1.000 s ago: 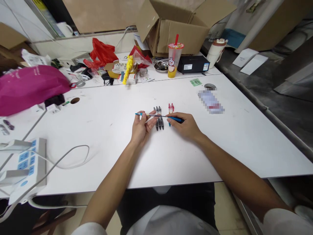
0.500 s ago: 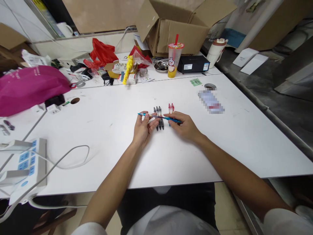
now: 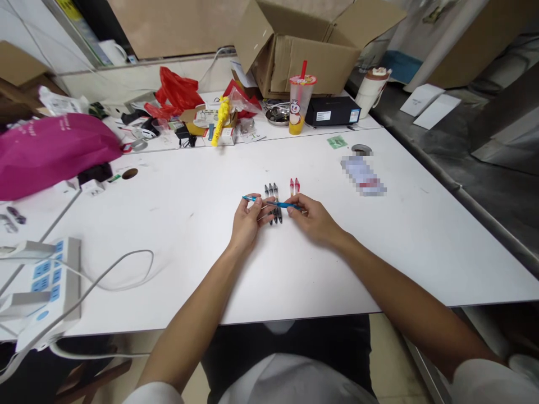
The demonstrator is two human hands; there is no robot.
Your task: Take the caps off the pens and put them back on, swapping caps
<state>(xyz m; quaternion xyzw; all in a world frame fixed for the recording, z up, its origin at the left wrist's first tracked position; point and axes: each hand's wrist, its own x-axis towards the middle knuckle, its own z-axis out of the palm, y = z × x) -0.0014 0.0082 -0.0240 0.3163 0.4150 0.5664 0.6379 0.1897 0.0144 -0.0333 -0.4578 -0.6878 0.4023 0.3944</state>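
A blue pen [image 3: 283,205] is held level between both hands above the table. My left hand [image 3: 245,223] pinches its light-blue end with thumb and fingertips, the other fingers loosely spread. My right hand [image 3: 315,220] grips the darker blue part at the other end. Whether the pen's two parts are joined cannot be made out between the fingers. Beneath and behind the hands lie three black pens [image 3: 270,191] side by side, partly covered by the left fingers. Two red pens [image 3: 295,185] lie just right of them, their lower ends hidden by my right hand.
A cup with a red straw [image 3: 296,106], a black box [image 3: 332,111] and an open carton [image 3: 311,62] stand at the back. Tape [image 3: 361,149] lies right. A power strip [image 3: 67,280] with a loose cable sits left, a magenta bag [image 3: 59,148] beyond.
My right hand has moved slightly left, bringing the darker blue part closer to my left hand, so the pen's visible length is shorter. My left hand has shifted slightly right.
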